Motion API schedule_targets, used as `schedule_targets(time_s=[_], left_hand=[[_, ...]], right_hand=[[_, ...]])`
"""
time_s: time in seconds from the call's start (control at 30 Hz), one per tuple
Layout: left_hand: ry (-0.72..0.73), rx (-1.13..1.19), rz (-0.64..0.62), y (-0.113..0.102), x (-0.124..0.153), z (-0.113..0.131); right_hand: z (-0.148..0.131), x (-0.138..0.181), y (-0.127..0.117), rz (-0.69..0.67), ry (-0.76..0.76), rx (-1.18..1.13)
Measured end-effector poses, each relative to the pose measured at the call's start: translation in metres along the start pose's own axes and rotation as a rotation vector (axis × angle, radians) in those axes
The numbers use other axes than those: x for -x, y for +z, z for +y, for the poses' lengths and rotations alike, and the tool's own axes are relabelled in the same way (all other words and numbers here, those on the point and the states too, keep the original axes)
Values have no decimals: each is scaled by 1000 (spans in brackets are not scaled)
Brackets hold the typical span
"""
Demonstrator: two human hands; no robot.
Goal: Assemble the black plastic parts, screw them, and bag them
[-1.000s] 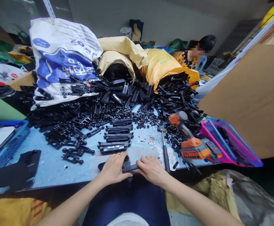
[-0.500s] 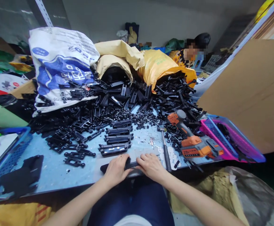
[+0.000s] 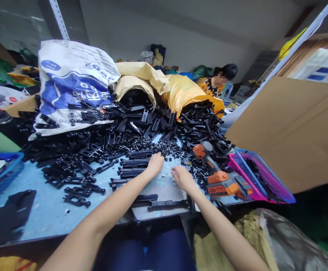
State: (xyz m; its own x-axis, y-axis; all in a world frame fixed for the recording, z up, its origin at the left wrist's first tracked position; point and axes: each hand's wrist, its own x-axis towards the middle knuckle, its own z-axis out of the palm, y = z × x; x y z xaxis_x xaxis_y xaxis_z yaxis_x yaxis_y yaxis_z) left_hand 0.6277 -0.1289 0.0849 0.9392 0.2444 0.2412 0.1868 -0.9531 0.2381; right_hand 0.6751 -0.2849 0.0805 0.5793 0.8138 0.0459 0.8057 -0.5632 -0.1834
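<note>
My left hand [image 3: 155,163] reaches forward over the blue table [image 3: 53,210], fingers curled down beside a row of assembled black plastic bars [image 3: 131,164]. My right hand [image 3: 181,177] is a little nearer, fingertips bunched on small loose screws and washers [image 3: 168,175]. What either hand holds is hidden. A long black bar [image 3: 165,204] lies free near the table's front edge, under my forearms. A large heap of black plastic parts [image 3: 102,139] fills the table's far half.
An orange cordless drill [image 3: 220,177] and a hammer head [image 3: 185,162] lie right of my right hand. A pink basket [image 3: 261,177], a cardboard sheet [image 3: 293,128], a blue basket [image 3: 0,177], sacks [image 3: 73,82] and a seated person [image 3: 219,81] surround the table.
Both hands let go of the long black bar at the table's edge and moved forward to the small hardware and stacked bars. The camera tilted up slightly.
</note>
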Motion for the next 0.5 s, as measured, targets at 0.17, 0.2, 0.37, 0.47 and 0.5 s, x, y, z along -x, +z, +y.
schedule_targets(time_s=[0.17,0.2,0.37,0.47,0.5], left_hand=[[10,35,130,-34,77,-21],[-4,43,150,-40,94,-29],[-108,186,223,-53,164,-65],[-123,264,203,-47,181,-69],[-124,261,202,-45,183,-69]], right_hand=[[13,-74,12,25,140,-21],[15,-80,14,17,144,-36],[32,-68,15,-7,128,-132],[46,-54,10,-41,122,-184],[49,-51,8,-49,130,-194]])
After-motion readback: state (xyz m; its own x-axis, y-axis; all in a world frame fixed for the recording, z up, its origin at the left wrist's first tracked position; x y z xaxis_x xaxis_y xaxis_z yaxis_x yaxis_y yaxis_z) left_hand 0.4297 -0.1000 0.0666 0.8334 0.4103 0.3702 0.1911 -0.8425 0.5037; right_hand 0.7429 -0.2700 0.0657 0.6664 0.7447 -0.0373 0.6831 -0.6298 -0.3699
